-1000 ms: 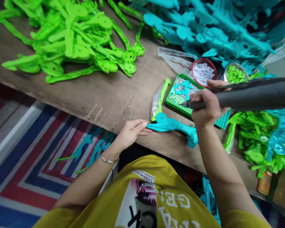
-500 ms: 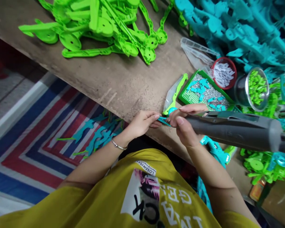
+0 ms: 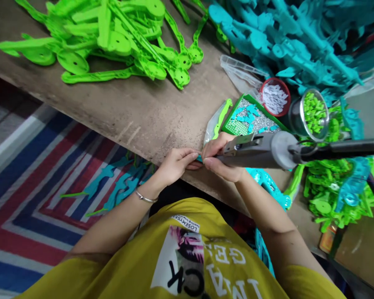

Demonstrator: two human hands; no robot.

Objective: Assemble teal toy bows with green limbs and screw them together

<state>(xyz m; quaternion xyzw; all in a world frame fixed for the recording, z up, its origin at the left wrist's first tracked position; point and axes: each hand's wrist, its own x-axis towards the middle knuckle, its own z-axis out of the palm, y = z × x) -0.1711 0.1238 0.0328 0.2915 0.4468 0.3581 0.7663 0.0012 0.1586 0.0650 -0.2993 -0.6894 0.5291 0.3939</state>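
Observation:
At the table's front edge, my left hand (image 3: 181, 161) pinches a blue plastic part (image 3: 200, 158), most of which my fingers cover. My right hand (image 3: 221, 160) is wrapped round the front of a grey electric screwdriver (image 3: 262, 150), whose cable end points right. The tool's tip meets the blue part between my two hands, but the contact point is hidden. Just beyond my right hand lies a green plastic piece with a clear panel (image 3: 221, 119). A green tray (image 3: 247, 99) with screws and small blue pieces sits behind the tool.
Green plastic parts (image 3: 118, 41) are heaped at the far left, blue parts (image 3: 286, 37) at the far right. A red bowl (image 3: 288, 92) of white pieces and a metal cup (image 3: 294, 118) of green pieces stand beside the tray. More green parts (image 3: 324, 199) lie right.
The screwdriver has swung so its rear end points more toward me, and my right hand has closed in on my left. The whole view has shifted somewhat.

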